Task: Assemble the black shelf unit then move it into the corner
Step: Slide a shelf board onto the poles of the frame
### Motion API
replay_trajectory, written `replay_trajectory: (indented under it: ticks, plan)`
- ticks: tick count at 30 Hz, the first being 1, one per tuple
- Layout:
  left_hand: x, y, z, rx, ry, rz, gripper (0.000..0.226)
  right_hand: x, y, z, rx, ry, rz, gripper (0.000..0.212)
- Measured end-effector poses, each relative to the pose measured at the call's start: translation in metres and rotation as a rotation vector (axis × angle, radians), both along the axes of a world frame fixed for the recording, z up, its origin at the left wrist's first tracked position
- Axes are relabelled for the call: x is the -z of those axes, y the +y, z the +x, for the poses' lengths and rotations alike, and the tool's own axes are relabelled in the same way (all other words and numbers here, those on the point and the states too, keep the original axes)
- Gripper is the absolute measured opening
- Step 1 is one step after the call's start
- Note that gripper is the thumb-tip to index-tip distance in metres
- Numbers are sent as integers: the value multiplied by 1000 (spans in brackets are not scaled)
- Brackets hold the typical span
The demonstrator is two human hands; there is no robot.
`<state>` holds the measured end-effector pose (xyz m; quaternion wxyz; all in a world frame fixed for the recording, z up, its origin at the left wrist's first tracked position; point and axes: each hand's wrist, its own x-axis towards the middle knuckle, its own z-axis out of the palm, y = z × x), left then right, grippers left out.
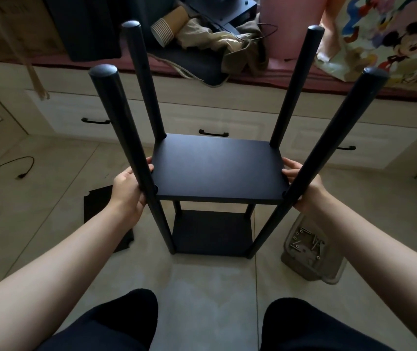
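The black shelf unit stands upright on the tiled floor in front of me, with four round black poles [123, 138] rising past a middle shelf board [217, 168]. A lower shelf board [212, 231] sits near the floor between the same poles. My left hand [128, 188] grips the middle board's left edge beside the near left pole. My right hand [301, 183] grips the board's right edge behind the near right pole [329, 153].
A loose black board [101, 206] lies on the floor at the left. A clear plastic tub of screws [308, 249] stands at the right. Behind is a bench with drawers [212, 117], cluttered with paper cups [166, 29], cloth and black panels. A black cable [7, 168] trails at far left.
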<state>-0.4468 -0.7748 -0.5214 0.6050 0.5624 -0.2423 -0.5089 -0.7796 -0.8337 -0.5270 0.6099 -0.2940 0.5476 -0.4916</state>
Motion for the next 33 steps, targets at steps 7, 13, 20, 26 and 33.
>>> replay_trajectory:
  ticks: [7,13,20,26,33]
  plan:
    - [0,-1,2,-12,-29,11,17,0,0,-1,7,-11,-17,47]
    - [3,-2,5,31,-92,43,16,-1,0,-1,-15,11,-30,41]
    - [11,0,4,50,-105,58,17,7,-1,-1,-21,21,31,46]
    - [14,0,4,64,-105,117,15,13,-4,-3,-29,10,39,49]
    - [20,-1,6,75,-107,131,16,20,-8,-4,-17,4,67,48]
